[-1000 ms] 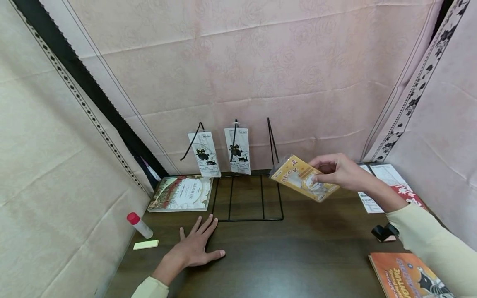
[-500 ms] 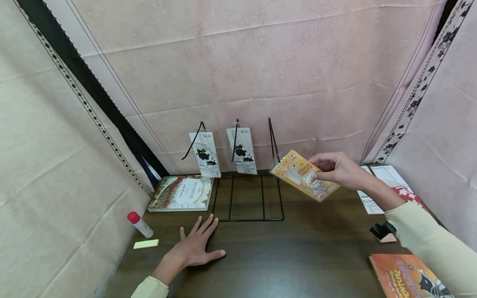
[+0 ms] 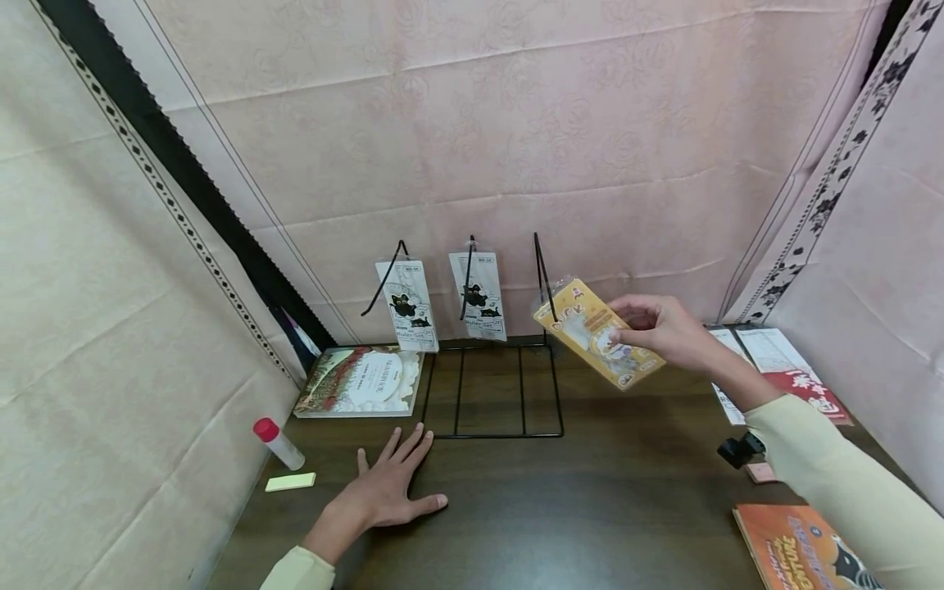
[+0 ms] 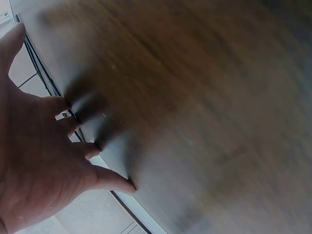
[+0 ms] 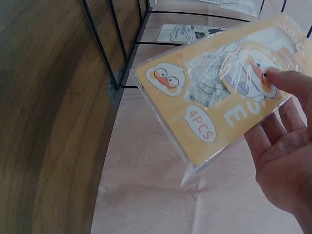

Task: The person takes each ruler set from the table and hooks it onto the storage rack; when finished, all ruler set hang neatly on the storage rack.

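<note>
Head: your right hand [image 3: 656,332] pinches the yellow packet [image 3: 586,328], tilted, by the wire rack's [image 3: 497,437] rightmost hook; threaded or not, can't tell. Left hand [image 3: 391,492] spread, grips nothing, at the rack's near-left corner. Left wrist: fingers splayed beside the rack. Right wrist: thumb on packet front.

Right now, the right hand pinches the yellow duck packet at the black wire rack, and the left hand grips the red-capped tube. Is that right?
Not quite: the left hand isn't gripping the red-capped tube. The head view shows its fingers spread, the tube lying apart. The right hand does pinch the yellow duck packet at the black wire rack.
</note>
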`<state>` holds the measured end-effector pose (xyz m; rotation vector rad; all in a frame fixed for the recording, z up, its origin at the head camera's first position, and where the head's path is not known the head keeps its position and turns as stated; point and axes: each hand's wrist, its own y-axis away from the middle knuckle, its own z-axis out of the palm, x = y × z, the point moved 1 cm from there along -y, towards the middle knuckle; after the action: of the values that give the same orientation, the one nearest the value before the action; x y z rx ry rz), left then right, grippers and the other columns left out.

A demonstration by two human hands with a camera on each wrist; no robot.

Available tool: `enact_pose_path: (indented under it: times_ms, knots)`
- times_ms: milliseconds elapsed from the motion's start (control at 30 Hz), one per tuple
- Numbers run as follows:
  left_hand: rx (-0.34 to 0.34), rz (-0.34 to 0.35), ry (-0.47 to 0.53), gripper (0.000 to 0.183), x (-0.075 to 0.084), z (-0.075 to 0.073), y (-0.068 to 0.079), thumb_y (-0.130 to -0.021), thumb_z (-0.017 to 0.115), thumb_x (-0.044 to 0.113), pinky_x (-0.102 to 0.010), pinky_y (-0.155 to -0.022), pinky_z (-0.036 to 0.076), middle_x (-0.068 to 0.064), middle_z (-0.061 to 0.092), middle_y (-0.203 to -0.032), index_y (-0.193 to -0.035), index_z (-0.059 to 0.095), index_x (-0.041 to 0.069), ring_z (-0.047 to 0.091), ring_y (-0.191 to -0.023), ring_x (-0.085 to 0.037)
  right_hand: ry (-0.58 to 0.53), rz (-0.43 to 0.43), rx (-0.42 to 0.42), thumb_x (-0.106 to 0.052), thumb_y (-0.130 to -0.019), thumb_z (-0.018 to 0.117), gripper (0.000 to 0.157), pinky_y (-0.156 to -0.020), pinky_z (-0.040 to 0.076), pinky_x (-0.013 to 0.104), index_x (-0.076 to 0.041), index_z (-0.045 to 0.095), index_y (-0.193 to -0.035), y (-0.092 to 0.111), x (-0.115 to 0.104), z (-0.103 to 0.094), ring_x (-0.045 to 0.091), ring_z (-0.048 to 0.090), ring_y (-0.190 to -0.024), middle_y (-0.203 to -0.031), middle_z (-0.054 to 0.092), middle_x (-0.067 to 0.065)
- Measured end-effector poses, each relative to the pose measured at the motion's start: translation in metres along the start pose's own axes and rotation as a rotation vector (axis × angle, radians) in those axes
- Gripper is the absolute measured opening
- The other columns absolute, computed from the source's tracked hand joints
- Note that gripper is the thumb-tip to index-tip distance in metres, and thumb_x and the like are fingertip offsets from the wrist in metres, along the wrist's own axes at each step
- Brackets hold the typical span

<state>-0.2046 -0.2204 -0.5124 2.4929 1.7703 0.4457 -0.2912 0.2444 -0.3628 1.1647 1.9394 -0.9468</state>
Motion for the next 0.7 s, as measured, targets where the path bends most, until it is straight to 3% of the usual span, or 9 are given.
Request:
enact_pose_path:
  times_ms: [200,700]
  knots:
    - [-0.001,0.003,0.003,0.1,0.0,0.0,0.0,-0.074,0.04,0.088,-0.084,-0.097,0.007,0.011,0.003,-0.164,-0.155,0.009,0.038,0.004,-0.152,-0.031,-0.046,0.006,0.04,-0.016,-0.086,0.074,0.037,-0.072,0.059,0.034,-0.009,0.064,-0.121,-0.007,0.005,0.004,0.016,0.072,-0.089,-0.108,0.071,0.02]
    - [0.0,0.001,-0.004,0.1,0.0,0.001,-0.001,-0.074,0.04,0.088,-0.085,-0.096,0.008,0.01,0.004,-0.164,-0.155,0.01,0.038,0.004,-0.152,-0.031,-0.052,0.084,0.153,-0.02,-0.084,0.075,0.038,-0.07,0.059,0.034,-0.014,0.066,-0.12,-0.029,0.014,0.012,0.019,0.073,-0.086,-0.106,0.072,0.016]
